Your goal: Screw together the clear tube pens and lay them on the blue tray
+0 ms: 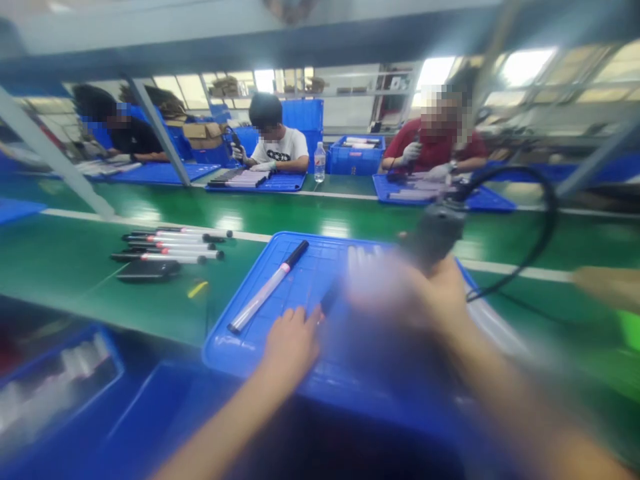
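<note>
Blue tray [240, 333]: moulded plastic with a gridded, slightly glossy face. Wand [267, 288] on it: clear smooth plastic tube, matt black cap. Green belt [75, 267]: smooth, glossy, reflecting lamps.

Water bottle [320, 162], stacked wands [173, 245] on green belt [75, 260]

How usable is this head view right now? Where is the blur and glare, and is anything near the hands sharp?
Head view: the right hand is smeared by motion blur, so its grip on the dark corded tool is unreadable. The left hand is only slightly soft. The clear wand on the blue tray is fairly sharp. Window glare streaks the green belt, and the edges look bent and soft.
</note>
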`<state>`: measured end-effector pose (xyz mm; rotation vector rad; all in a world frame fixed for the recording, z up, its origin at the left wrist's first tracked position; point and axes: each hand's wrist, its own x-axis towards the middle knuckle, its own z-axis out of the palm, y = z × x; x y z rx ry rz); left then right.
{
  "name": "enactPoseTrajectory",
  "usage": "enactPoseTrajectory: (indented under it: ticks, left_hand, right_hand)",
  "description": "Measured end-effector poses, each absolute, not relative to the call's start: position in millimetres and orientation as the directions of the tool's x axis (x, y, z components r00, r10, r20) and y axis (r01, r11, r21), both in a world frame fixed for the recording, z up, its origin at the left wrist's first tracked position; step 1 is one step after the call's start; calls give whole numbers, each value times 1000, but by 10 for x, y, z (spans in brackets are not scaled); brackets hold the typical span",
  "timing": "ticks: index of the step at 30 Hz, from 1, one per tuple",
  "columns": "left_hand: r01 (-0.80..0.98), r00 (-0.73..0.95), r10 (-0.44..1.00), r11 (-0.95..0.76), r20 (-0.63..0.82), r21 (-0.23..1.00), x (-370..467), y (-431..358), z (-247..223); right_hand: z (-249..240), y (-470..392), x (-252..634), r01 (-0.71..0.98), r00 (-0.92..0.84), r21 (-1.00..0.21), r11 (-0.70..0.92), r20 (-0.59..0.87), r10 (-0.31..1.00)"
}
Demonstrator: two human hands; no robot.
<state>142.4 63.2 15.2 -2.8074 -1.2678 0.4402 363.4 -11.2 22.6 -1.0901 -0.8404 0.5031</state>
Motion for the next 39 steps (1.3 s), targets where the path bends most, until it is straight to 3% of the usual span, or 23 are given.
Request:
enactPoseTrajectory:
  ticks: [6, 12, 18, 27, 35, 39]
  left_hand:
    - [745, 583, 748, -648, -316, -159, 1416, 547, 153]
    - [710, 632, 722, -685, -282, -162, 1377, 573, 77]
    - [695, 664, 713, -699, -223, -165, 1336, 605, 7]
    - [716, 623, 723, -680, -299, -154, 1384, 582, 90]
    - [694, 673, 705, -707, -225, -138, 1342, 606, 14]
    - [716, 634, 718, -685, -288, -132, 1392, 584, 70]
  right_hand:
    - [373, 359, 3306, 70, 524, -936, 346, 330, 785]
    - [406, 443, 3174, 124, 527, -967, 223, 255, 811]
    - [303, 496, 3210, 110, 547, -969, 221, 245, 801]
    - [261, 512, 3221, 128, 529, -969, 212, 247, 812]
    - [271, 520, 3189, 107, 504, -960, 259, 277, 818]
    - [303, 495, 3165, 156, 513, -964, 216, 266, 816]
